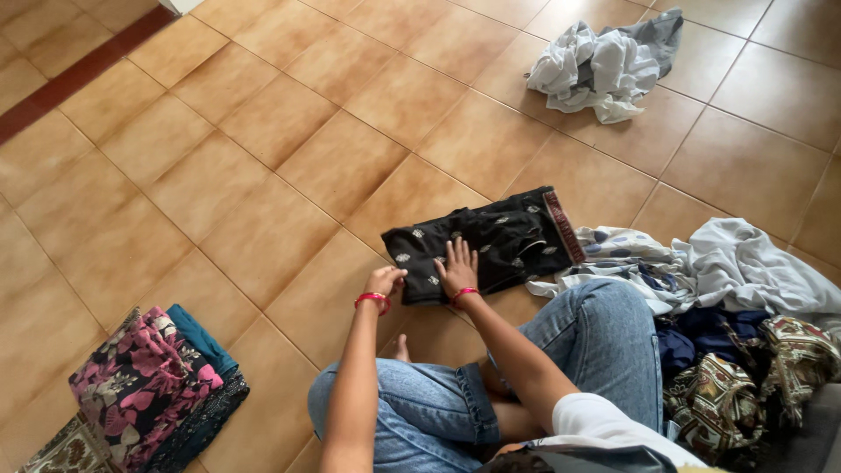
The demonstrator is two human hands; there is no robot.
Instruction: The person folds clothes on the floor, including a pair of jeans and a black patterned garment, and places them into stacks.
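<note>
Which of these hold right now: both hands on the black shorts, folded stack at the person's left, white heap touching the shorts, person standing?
1. Both hands are on the black patterned shorts: true; the left hand grips its near edge, the right hand lies flat on it.
2. A folded stack lies at the person's left: true.
3. The white and grey heap touches the shorts: false; bare tiled floor separates them.
4. The person stands: false; they sit cross-legged in jeans.
</note>
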